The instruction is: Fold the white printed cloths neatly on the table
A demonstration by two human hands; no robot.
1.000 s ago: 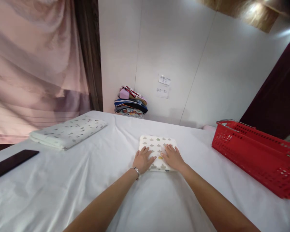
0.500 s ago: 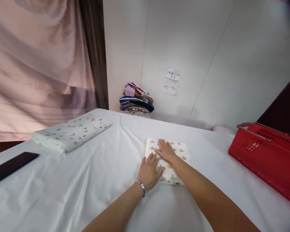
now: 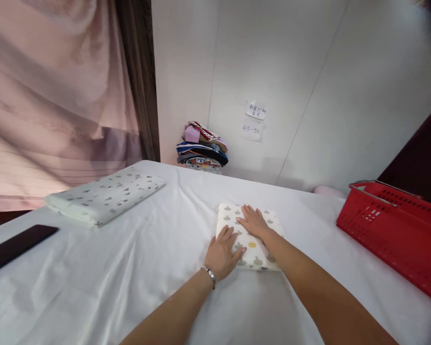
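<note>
A folded white cloth [image 3: 260,258] with grey-green motifs and one small yellow figure lies in a flat square on the table. My left hand [image 3: 222,253], with a bracelet at the wrist, rests on its near left edge, fingers spread. Farther up, my right hand [image 3: 254,222] lies flat on top of the cloth, its fingers stretched out. Neither hand grasps anything. Parts of the cloth are hidden under my hands and right forearm.
White fabric covers the table [image 3: 147,268]. To the left lie a larger folded white cloth [image 3: 107,196] with dark marks and a black phone-like slab [image 3: 17,249]. A red basket [image 3: 398,235] stands right. Folded textiles [image 3: 203,148] are piled beyond the far edge.
My right hand has slid to the right across the cloth, uncovering the yellow figure more. My left hand has stayed in place. The view has shifted very slightly.
</note>
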